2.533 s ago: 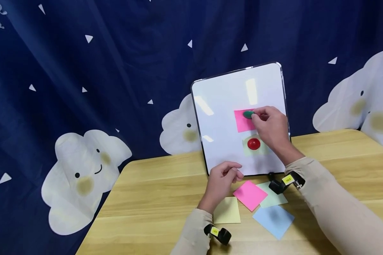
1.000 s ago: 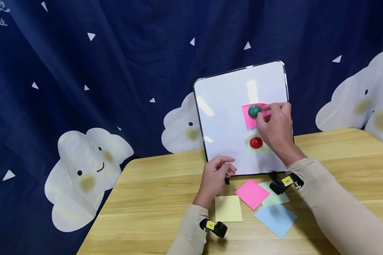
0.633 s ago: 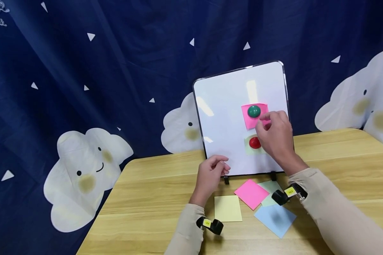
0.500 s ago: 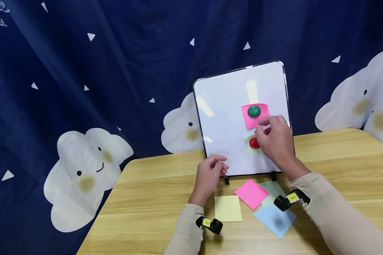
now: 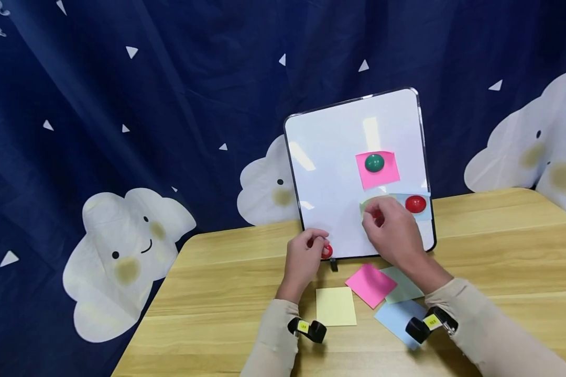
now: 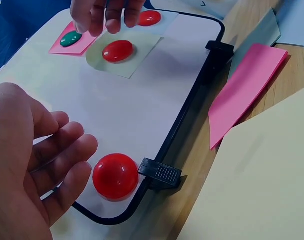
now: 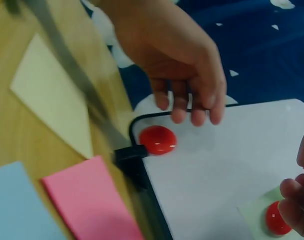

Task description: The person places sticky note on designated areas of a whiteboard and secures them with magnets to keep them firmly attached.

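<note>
A whiteboard [image 5: 330,178] leans upright at the back of the table. On it, a green round magnet [image 5: 374,163] sits over a pink sticky note [image 5: 377,181]. My right hand [image 5: 391,228], fingers bent, hovers in front of a pale green note [image 6: 99,62] bearing a red magnet [image 6: 118,51]; the left wrist view shows its fingertips apart from that magnet. Beside these, another red magnet [image 5: 415,204] lies on a light blue note [image 5: 426,210]. By the board's lower left corner my left hand [image 5: 304,256] hangs loosely curled, holding nothing, near a third red magnet [image 6: 116,177].
On the table before the board lie sticky notes: yellow [image 5: 336,307], pink [image 5: 370,285], pale green [image 5: 402,285] and blue [image 5: 398,319]. Black clips [image 6: 161,173] sit along the board's bottom edge. A dark blue curtain [image 5: 207,78] with clouds hangs behind.
My right hand has let go of the green magnet, which stays on the pink note, and moved down toward the red one. My left hand has shifted left, uncovering the corner magnet.
</note>
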A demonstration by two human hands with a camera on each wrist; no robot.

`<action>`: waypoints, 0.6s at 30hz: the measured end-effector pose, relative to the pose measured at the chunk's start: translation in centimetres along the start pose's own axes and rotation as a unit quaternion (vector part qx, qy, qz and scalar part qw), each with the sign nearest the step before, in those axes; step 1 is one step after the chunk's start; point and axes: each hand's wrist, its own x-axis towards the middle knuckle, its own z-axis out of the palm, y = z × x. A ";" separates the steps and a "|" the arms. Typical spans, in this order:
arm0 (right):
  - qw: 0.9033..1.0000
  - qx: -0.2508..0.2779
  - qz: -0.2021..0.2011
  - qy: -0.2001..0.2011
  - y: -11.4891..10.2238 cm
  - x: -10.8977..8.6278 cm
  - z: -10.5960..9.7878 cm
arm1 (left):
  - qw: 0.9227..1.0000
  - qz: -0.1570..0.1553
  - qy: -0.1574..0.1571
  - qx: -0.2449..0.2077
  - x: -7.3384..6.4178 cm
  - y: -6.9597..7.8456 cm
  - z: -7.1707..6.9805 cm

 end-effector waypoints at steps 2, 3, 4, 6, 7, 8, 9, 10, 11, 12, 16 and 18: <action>1.000 -0.002 -0.007 -0.014 0.0 -0.5 0.3 | 1.000 -0.002 -0.002 -0.005 0.0 0.0 0.0; 1.000 -0.004 -0.009 -0.021 0.0 -0.8 0.4 | 1.000 -0.003 -0.002 -0.007 0.0 0.0 0.0; 0.999 -0.006 -0.010 -0.030 0.0 -1.0 0.6 | 1.000 -0.005 -0.002 -0.007 0.0 0.0 0.0; 0.999 -0.008 -0.016 -0.044 0.1 -1.5 1.0 | 1.000 -0.006 -0.002 -0.013 -0.1 0.0 -0.1; 0.999 -0.010 -0.020 -0.050 0.1 -1.7 1.2 | 1.000 -0.009 -0.002 -0.014 -0.1 0.0 -0.1; 0.998 -0.012 -0.023 -0.055 0.1 -1.9 1.5 | 1.000 -0.009 -0.001 -0.013 -0.1 -0.1 -0.1; 0.998 -0.014 -0.029 -0.058 0.1 -2.1 1.7 | 1.000 -0.009 -0.002 -0.012 -0.1 -0.1 -0.2; 0.997 -0.016 -0.033 -0.060 0.2 -2.2 1.8 | 1.000 -0.009 -0.003 -0.013 -0.1 -0.1 -0.2; 0.997 -0.017 -0.037 -0.063 0.2 -2.4 1.9 | 1.000 -0.009 -0.004 -0.014 -0.1 -0.2 -0.2; 0.997 -0.019 -0.039 -0.067 0.1 -2.5 2.0 | 1.000 -0.009 -0.006 -0.016 -0.1 -0.2 -0.2; 0.995 -0.022 -0.033 -0.089 0.1 -2.8 2.3 | 1.000 -0.013 -0.012 -0.015 -0.1 -0.2 -0.2; 0.994 -0.025 -0.027 -0.103 0.1 -3.0 2.3 | 1.000 -0.018 -0.014 -0.011 -0.1 -0.2 -0.3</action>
